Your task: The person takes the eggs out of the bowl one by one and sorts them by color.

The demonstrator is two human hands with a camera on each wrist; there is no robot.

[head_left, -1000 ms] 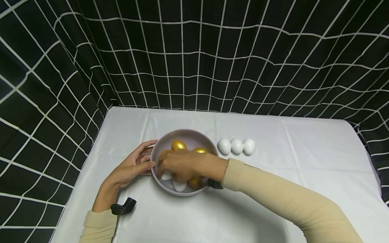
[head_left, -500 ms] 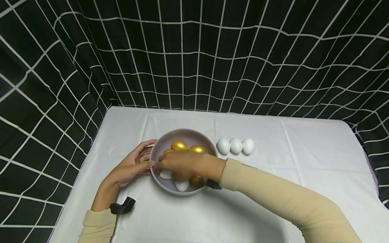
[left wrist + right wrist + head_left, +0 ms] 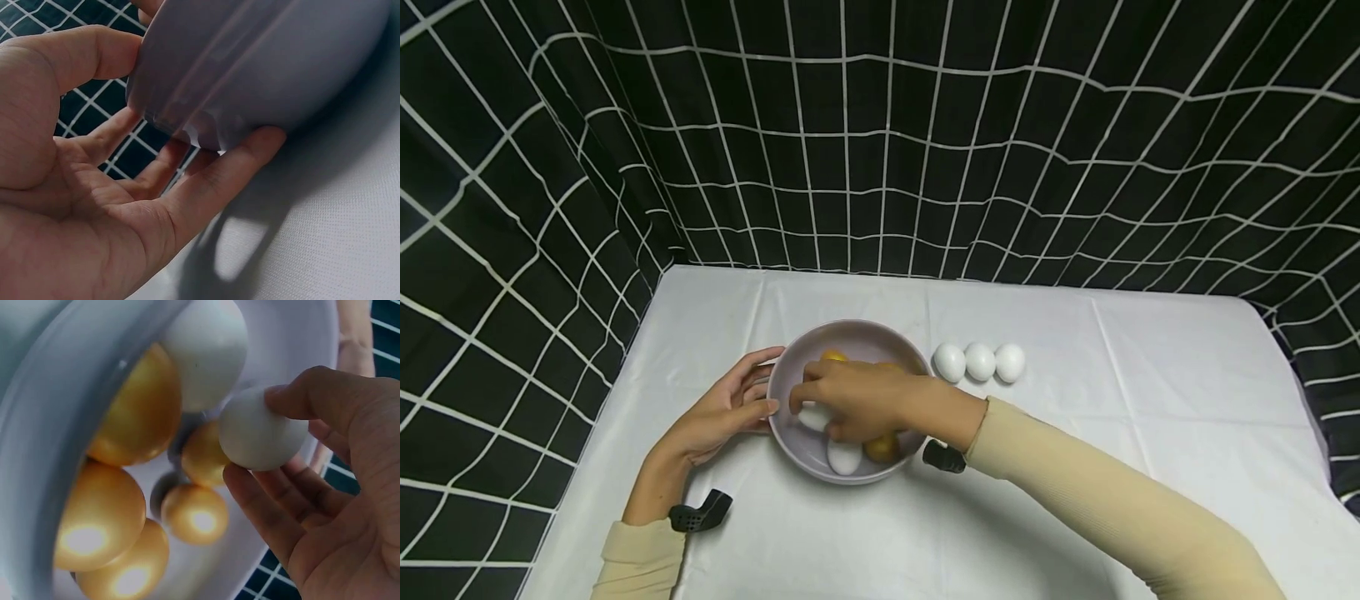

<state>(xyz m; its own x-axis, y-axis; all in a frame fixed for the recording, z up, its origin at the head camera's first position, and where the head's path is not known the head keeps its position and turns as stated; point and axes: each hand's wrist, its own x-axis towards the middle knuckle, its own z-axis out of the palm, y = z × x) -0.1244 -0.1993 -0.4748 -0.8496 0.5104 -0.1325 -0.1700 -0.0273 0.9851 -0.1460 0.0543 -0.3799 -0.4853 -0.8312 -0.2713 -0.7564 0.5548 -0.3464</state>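
Observation:
My left hand [image 3: 718, 417] steadies the lilac bowl [image 3: 872, 337] at its left side, thumb at the rim and fingers against the outer wall. Inside the bowl, my right hand [image 3: 868, 400] grips a white egg [image 3: 262, 434] between thumb and fingers, as the right wrist view shows. A second white egg [image 3: 844, 457] lies at the near side, beside a gold egg [image 3: 882, 450]. Several gold eggs [image 3: 100, 515] fill the bowl's other part in the right wrist view; from the head view my right hand hides most of them.
Three white eggs [image 3: 980, 362] stand in a row on the white tablecloth [image 3: 1150, 358], just right of the bowl. Behind and left of the table hangs a black curtain [image 3: 865, 167] with a white grid.
My right hand has risen a little and spread over more of the gold eggs, with the white egg in its fingers. The left hand and bowl stay where they were.

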